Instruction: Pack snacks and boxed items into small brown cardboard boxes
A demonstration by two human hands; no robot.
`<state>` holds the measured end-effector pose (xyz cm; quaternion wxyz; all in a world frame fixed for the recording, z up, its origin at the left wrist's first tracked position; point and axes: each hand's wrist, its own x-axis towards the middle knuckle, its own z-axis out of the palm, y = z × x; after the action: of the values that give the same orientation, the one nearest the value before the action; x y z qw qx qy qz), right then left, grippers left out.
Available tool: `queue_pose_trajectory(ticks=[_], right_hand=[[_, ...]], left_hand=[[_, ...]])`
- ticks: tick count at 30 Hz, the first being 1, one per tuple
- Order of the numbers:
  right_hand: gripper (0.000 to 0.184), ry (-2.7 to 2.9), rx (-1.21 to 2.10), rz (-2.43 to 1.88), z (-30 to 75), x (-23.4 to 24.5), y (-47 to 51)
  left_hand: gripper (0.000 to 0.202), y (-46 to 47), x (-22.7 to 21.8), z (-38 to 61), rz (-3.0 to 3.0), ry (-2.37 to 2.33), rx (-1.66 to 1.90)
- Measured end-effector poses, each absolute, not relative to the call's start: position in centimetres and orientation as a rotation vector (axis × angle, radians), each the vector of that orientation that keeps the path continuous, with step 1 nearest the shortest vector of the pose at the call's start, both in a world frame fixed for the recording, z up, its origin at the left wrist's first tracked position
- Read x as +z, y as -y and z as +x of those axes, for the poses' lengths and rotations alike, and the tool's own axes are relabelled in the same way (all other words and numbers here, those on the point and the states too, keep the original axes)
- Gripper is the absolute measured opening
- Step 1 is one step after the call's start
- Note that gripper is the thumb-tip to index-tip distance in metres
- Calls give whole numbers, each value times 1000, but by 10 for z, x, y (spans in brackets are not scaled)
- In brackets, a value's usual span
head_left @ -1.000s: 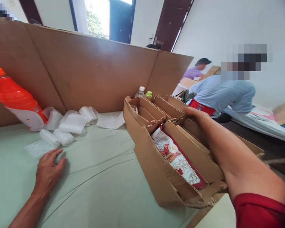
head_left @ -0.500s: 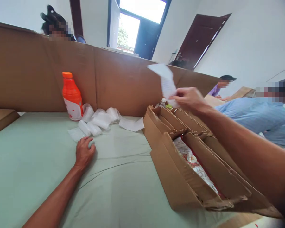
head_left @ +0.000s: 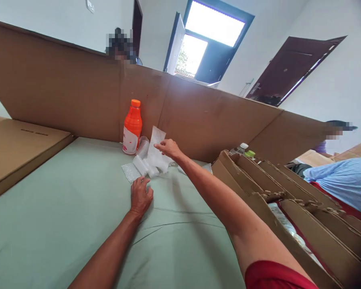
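My right hand [head_left: 168, 148] pinches the edge of a strip of bubble wrap [head_left: 157, 138] and holds it upright above a heap of bubble wrap rolls [head_left: 140, 165]. My left hand [head_left: 141, 195] lies on the green cloth just in front of the heap, its fingers loosely bent and apart, with nothing seen in it. Near its fingertips is a flat bubble wrap piece [head_left: 130, 171]. Behind the heap stands an orange bottle [head_left: 132, 127] with a white label. Another flat piece [head_left: 209, 167] lies partly behind my right forearm.
At right stands a cardboard box with dividers [head_left: 246, 178], holding clear bottles [head_left: 243, 147] and wrapped things. A tall cardboard panel [head_left: 87, 88] closes off the back of the table [head_left: 63, 208]. A flat carton [head_left: 27, 148] lies at left. Several people are beyond the panel and box.
My right hand has carried the bubble wrap strip from above the box leftward to the heap. My left hand still rests by the heap. The view has turned left.
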<state>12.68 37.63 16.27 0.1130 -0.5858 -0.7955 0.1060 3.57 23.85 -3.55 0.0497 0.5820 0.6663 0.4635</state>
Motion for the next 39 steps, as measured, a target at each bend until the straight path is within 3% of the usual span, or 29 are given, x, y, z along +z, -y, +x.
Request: queue_pose_trajectory(ticks=[6, 9, 17, 24, 27, 31, 35, 39], right_hand=[[24, 2350, 214, -1858, 216, 146, -382], [30, 2331, 189, -1935, 269, 117, -372], [17, 2087, 103, -1936, 314, 38, -348], [25, 1872, -48, -1825, 306, 66, -343], [37, 1929, -127, -1637, 262, 88, -352], [37, 2161, -153, -1338, 181, 107, -373], [49, 2424, -95, -1138, 135, 102, -387], [56, 2439, -70, -1215, 138, 85, -381]], left_hand=[[34, -236, -31, 36, 1727, -2007, 1398], [34, -236, -30, 36, 1721, -2003, 1401], [33, -237, -29, 34, 1760, -2017, 1397], [32, -238, -29, 35, 1723, -2005, 1411], [31, -238, -28, 36, 1704, -1998, 1420], [32, -237, -28, 37, 1703, -1999, 1426], [31, -238, -28, 37, 1707, -2003, 1430], [31, -240, -28, 38, 1690, -1995, 1420]])
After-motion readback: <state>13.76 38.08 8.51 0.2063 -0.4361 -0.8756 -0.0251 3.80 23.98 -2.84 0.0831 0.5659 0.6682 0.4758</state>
